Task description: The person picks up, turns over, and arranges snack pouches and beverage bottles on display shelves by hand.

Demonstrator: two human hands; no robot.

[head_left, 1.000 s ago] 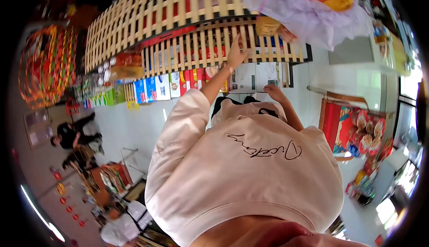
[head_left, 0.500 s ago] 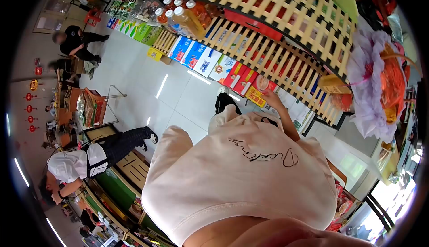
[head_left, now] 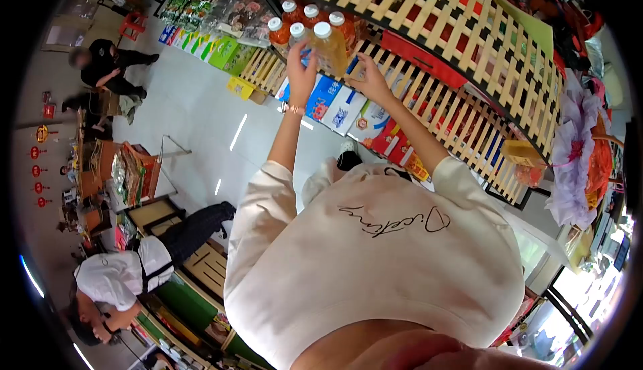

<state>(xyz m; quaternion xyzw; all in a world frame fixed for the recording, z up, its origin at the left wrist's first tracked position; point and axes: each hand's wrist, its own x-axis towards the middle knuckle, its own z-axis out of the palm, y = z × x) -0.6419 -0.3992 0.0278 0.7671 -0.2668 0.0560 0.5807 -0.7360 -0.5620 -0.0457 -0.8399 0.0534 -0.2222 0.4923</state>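
Observation:
Several white-capped bottles stand together on the slatted shelf [head_left: 439, 105]. A pale yellow bottle [head_left: 330, 50] is at the front of the group, between my two hands. My left hand [head_left: 301, 75], with a bracelet at the wrist, is raised at the left side of this bottle, fingers and thumb apart, close to a smaller-looking bottle [head_left: 297, 33]. To the right of the pale bottle is my right hand [head_left: 370, 81], its fingers spread and curved and its thumb side near the bottle's lower part. Whether either hand touches a bottle is unclear.
Below the slats are blue-and-white cartons [head_left: 343, 110] and red boxes [head_left: 390, 139]. A red box [head_left: 422, 58] lies between shelf levels. Purple-wrapped goods [head_left: 568, 149] hang at the right. One person [head_left: 124, 273] stands at the lower left, another [head_left: 107, 65] farther back.
The view has turned and shifted along the shelf. My left hand, out of sight half a second ago, is now at the bottles. My right hand has moved from the red boxes up to them.

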